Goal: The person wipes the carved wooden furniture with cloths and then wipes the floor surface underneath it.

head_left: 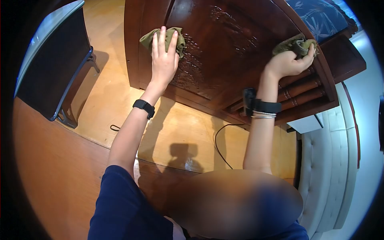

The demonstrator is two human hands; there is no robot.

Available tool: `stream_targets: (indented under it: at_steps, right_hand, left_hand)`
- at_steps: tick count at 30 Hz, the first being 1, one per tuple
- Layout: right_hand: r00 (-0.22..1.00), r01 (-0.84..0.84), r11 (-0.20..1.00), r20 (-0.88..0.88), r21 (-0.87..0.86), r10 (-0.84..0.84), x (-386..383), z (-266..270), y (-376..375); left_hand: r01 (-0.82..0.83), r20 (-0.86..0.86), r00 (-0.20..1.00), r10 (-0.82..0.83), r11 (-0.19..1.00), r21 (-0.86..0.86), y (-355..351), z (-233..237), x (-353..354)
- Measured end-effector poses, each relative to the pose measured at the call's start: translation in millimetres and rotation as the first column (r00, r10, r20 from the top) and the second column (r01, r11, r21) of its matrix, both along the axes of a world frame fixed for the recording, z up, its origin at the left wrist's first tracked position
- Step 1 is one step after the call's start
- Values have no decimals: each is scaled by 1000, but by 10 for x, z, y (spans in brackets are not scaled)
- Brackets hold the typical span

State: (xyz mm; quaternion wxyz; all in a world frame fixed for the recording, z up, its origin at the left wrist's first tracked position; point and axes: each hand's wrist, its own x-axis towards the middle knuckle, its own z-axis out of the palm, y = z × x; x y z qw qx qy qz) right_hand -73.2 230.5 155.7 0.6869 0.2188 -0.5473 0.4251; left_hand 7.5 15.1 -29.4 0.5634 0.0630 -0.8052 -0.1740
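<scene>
My left hand (164, 60) presses an olive-green cloth (149, 39) against the upper left of a dark reddish-brown carved wooden panel (208, 48). Its fingers are stretched over the cloth, which bunches out on both sides. At the panel's right edge, my right hand (291, 63) has its fingers curled round a second olive-green cloth (294, 44), crumpled against the wood. Raised carving shows between the two hands. Below my right hand are turned wooden spindles (302, 96) set in the same piece of furniture.
A dark panel on metal feet (56, 60) stands at the left. A black cable (216, 140) runs over the wooden floor (116, 104) near the furniture's base. Tufted pale upholstery (326, 168) lines the right side. A blue patterned cushion (320, 18) sits behind the panel.
</scene>
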Motion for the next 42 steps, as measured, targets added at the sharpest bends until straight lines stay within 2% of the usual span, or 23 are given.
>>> stream_targets:
  at_steps: [1, 3, 5, 9, 11, 13, 15, 17, 19, 20, 21, 22, 24, 25, 27, 29, 31, 33, 35, 37, 39, 41, 42]
  right_hand:
    - [993, 109, 990, 29, 90, -112, -6, -4, 88]
    - [958, 285, 928, -96, 241, -270, -92, -169, 80]
    - [959, 278, 893, -163, 355, -234, -163, -383, 19]
    - [984, 180, 803, -86, 568, -159, -67, -974, -276]
    - [970, 229, 692, -104, 685, -218, -12, -1383, -402]
    - [967, 237, 569, -132, 788, -219, -7, -1806, -411]
    - [954, 263, 530, -135, 806, -268, 15, -2099, -353]
    - [958, 238, 412, -143, 880, -248, 52, -2291, -234]
    - [969, 169, 234, -118, 958, -215, 94, -2500, -60]
    - [976, 117, 160, -83, 980, -202, 114, -2583, 28]
    - [981, 62, 81, -46, 995, -189, 129, -2674, 135]
    - [982, 60, 82, -44, 995, -184, 122, -2784, 243]
    - [973, -84, -262, 22, 961, -230, 100, -2923, 475]
    - [974, -79, -258, 20, 963, -225, 110, -2920, 562]
    - [971, -98, -307, 23, 947, -238, 151, -2931, 667]
    - [976, -97, -294, 33, 951, -214, 124, -2929, 665]
    - [979, -136, -251, 91, 958, -181, 127, -2865, 609]
    - [975, -185, -123, 166, 975, -145, 152, -2741, 555]
    - [982, -177, 121, 184, 977, -50, 186, -2390, 299]
    - [992, -126, 368, 126, 921, 24, 159, -1987, 26]
    - [1000, -8, 604, 10, 797, 0, 100, -1527, -274]
    - [999, -38, 770, 47, 637, 11, 177, -1141, -514]
    - [999, -33, 796, 42, 604, 10, 195, -1067, -610]
  left_hand:
    - [25, 2, 1000, -25, 1000, -13, 2, -9, -2]
    - [63, 6, 998, -63, 997, -40, 54, -22, -13]
    - [104, 12, 995, -104, 990, -94, 184, -48, -49]
    - [160, 38, 987, -156, 967, -198, 469, -276, -193]
    - [159, 40, 987, -154, 954, -253, 512, -441, -222]
    - [303, 259, 941, -219, 888, -346, 514, -874, -279]
    - [330, 334, 919, -211, 873, -358, 472, -1100, -193]
    - [357, 401, 895, -196, 854, -379, 386, -1315, -138]
    - [419, 378, 893, -243, 754, -505, 245, -1495, -57]
    - [461, 447, 862, -239, 738, -493, 187, -1565, 32]
    - [458, 451, 861, -233, 739, -493, 154, -1588, 132]
    - [453, 527, 828, -192, 784, -425, 127, -1589, 218]
    - [414, 611, 779, -142, 849, -330, 39, -1546, 283]
    - [408, 609, 782, -135, 850, -335, 1, -1390, 281]
    - [340, 304, 920, -248, 890, -303, -109, -1035, 237]
    - [301, 156, 953, -261, 884, -357, -236, -725, 120]
    - [320, 21, 944, -328, 903, -287, -252, -342, 65]
    - [285, -101, 944, -314, 932, -226, -200, 7, 27]
    - [250, -149, 945, -293, 935, -251, -178, 295, -25]
    - [204, -372, 881, -294, 943, -262, -168, 465, -130]
    - [79, -510, 843, -172, 977, -198, -161, 638, -141]
    - [23, -571, 818, -70, 996, -89, -218, 642, -223]
    - [-41, -545, 838, -3, 997, -68, -229, 611, -249]
